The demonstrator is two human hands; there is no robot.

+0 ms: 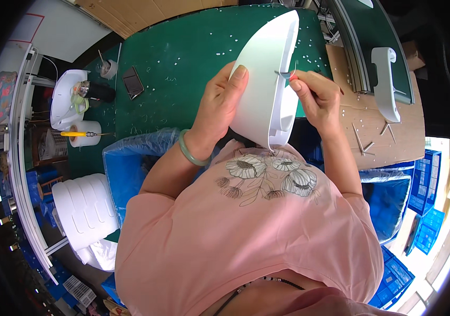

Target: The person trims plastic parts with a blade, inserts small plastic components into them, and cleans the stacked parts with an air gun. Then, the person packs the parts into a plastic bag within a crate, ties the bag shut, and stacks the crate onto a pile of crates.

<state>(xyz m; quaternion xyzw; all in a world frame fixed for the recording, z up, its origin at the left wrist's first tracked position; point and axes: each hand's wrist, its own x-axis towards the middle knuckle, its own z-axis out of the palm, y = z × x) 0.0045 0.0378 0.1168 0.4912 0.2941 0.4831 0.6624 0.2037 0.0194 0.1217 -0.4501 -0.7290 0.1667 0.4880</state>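
Observation:
A large white curved plastic shell (259, 79) stands tilted up in front of my chest, its pointed end away from me. My left hand (217, 100) is closed on its left side, thumb lying on the outer face. At the shell's right rim, my right hand (317, 97) pinches a small trimming tool (292, 77) with a red part and a thin, dark tip. The tip meets the rim; most of its handle is hidden in my fingers. A thin curl of white plastic rises next to the tool.
Small white scraps dot the green table (183, 58). Left are a phone (132, 82), a dark flask (98, 91), a tape roll (85, 132) and a yellow-handled tool (77, 134). Another white part (385, 79) lies right on cardboard (351, 126). Stacked white shells (85, 210) stand lower left.

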